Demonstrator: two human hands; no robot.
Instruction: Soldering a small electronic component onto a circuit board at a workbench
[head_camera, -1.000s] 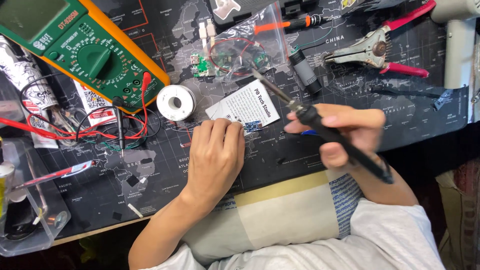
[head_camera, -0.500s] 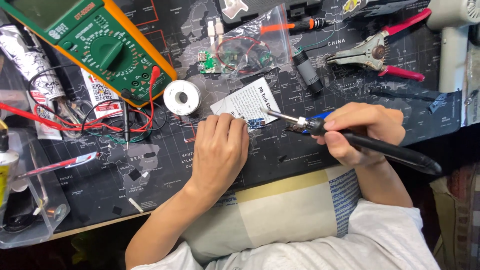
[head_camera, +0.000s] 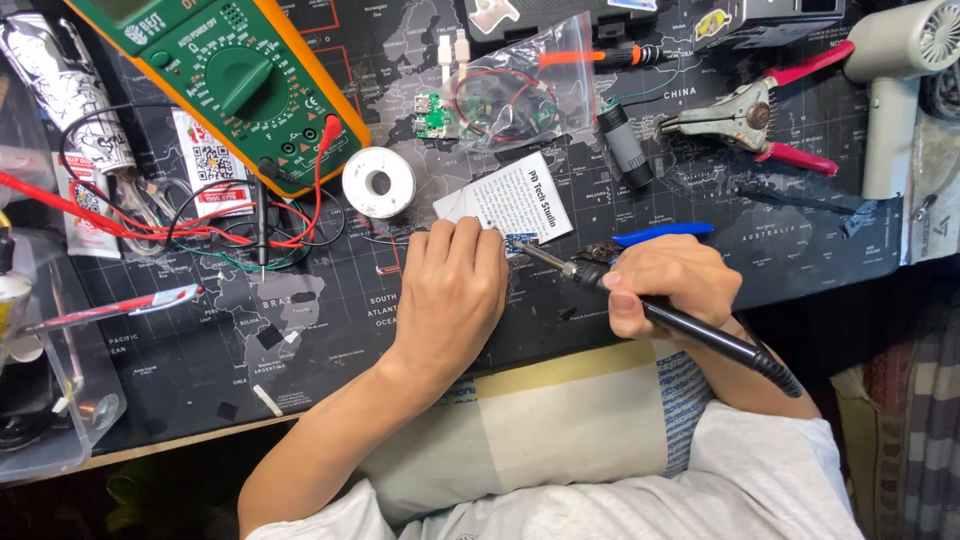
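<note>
The mat (head_camera: 620, 330) runs to the desk edge just under my wrists, with bare mat left of my left arm. My left hand (head_camera: 452, 290) lies palm down, fingers curled, pressing a small blue board (head_camera: 522, 242) at the card's (head_camera: 505, 200) lower corner. My right hand (head_camera: 665, 285) is closed around the iron (head_camera: 690, 325), its tip touching the board. Solder spool (head_camera: 378, 182), meter (head_camera: 235, 75) and tangled leads (head_camera: 200, 225) crowd the left; a bag (head_camera: 510, 90) and strippers (head_camera: 750, 115) lie beyond.
</note>
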